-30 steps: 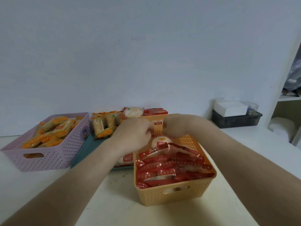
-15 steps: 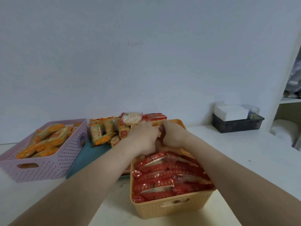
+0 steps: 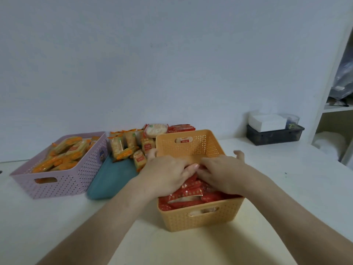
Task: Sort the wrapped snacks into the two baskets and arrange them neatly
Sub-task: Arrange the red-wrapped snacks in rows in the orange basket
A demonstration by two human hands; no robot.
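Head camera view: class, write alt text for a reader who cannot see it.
A person's left hand and right hand rest on red-wrapped snacks in the near half of an orange basket on a white table. Further left sit a purple basket of orange-wrapped snacks and loose snacks on a teal mat.

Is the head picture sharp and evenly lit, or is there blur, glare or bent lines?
Head view: soft, even light, only a faint shadow in front of the orange basket; the left hand and right hand look slightly blurred; small shine on the red wrappers; at the right edge the shelf frame leans, a wide-angle distortion.
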